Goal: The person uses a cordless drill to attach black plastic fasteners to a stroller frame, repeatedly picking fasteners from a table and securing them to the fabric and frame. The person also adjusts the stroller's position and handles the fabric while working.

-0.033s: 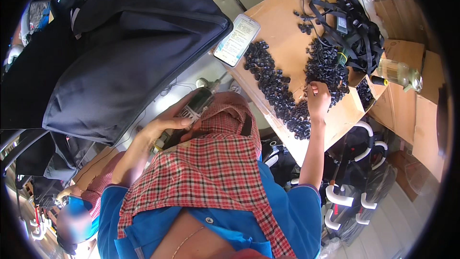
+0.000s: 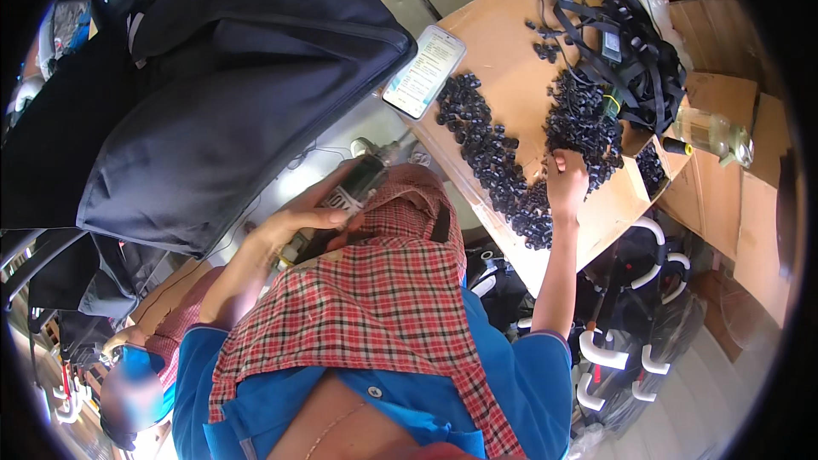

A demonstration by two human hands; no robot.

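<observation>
L hand [image 2: 300, 218] grips dark tool [image 2: 364, 177]; R hand [image 2: 568, 186] fingers curled at blk parts [image 2: 582, 115], can't tell if holding; phone [image 2: 423, 73] + straps [image 2: 643, 64] beyond, on counter [image 2: 503, 38].

Bare tan tabletop [image 2: 514, 77] between black-part heaps [image 2: 490, 145], tangled straps [image 2: 654, 85] barring far right, phone [image 2: 423, 71] at left edge

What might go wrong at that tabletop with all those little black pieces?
The phone lies at the edge of the tabletop, so a bump might knock it off. Small black pieces lie near that edge too; the right hand, among them, could sweep some off. The tangled black straps might drag pieces along if pulled.
</observation>
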